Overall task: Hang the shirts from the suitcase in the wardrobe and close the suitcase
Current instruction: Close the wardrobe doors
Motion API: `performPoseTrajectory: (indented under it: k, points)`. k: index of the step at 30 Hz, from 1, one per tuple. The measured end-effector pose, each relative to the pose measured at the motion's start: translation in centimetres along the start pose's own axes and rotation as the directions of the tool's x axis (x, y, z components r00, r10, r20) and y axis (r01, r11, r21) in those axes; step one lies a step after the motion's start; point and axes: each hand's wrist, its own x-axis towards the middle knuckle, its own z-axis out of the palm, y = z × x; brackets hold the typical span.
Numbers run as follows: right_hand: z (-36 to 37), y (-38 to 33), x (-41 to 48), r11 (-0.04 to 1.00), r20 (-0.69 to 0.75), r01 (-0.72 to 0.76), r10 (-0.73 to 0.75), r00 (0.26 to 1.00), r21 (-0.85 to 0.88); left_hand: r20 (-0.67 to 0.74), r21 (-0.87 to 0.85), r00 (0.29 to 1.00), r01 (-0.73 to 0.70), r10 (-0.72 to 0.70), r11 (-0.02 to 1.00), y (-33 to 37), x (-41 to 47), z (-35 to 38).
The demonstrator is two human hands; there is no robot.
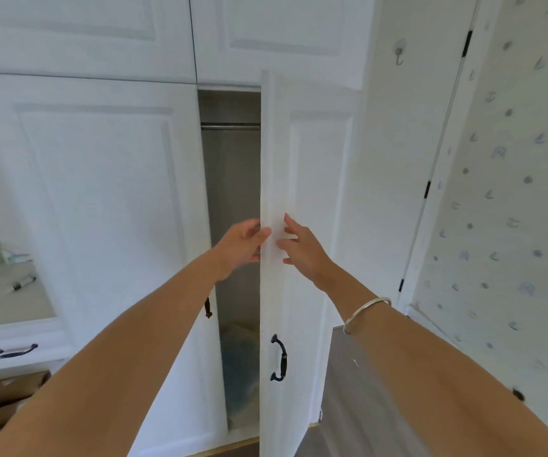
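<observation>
A white wardrobe fills the view. Its right door [305,179] stands partly open, edge toward me, showing a dark gap with a bare metal hanging rail [230,127] near the top. My left hand [241,247] reaches to the door's edge, fingers curled around it from the gap side. My right hand [302,249], a silver bangle on its wrist, lies with spread fingers against the door's front face. The left door [101,192] is nearly shut. Neither shirts nor a suitcase are in view.
A bluish bundle [241,367] lies at the bottom inside the wardrobe. Black handles sit on the right door [279,357] and on a drawer [17,351] at left. A wall hook [399,56] and a patterned room door [510,192] are to the right.
</observation>
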Motion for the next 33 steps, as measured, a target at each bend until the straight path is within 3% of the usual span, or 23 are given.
performPoseTrajectory:
  k: [3, 8, 11, 17, 25, 33]
  points:
    - [3.5, -0.2, 2.8, 0.960, 0.020, 0.102, -0.101, 0.995, -0.261, -0.193, 0.057, 0.981, 0.029, -0.017, 0.998, -1.3, 1.6, -2.5]
    - [6.7, 1.2, 7.1, 0.877, 0.067, 0.193, -0.182, 0.981, -0.441, -0.310, 0.192, 0.950, 0.093, -0.030, 0.977, -3.3, 5.2, -6.6]
    - [8.4, 2.0, 9.1, 0.796, 0.043, 0.196, -0.210, 0.977, -0.572, -0.426, 0.146, 0.901, 0.150, -0.075, 0.978, -3.8, 6.9, -9.0]
    - [11.4, 1.8, 13.0, 0.793, -0.047, 0.117, -0.181, 0.982, -0.598, -0.235, 0.055, 0.953, 0.209, -0.190, 0.976, -4.7, 10.5, -11.2]
    - [11.4, 1.3, 17.6, 0.640, -0.058, 0.087, -0.202, 0.978, -0.763, -0.182, 0.048, 0.965, 0.200, -0.188, 0.979, -7.3, 14.5, -13.1]
    - [11.5, 2.4, 20.4, 0.587, -0.016, 0.100, -0.189, 0.982, -0.804, -0.186, 0.115, 0.965, 0.210, -0.186, 0.971, -7.8, 16.7, -13.5]
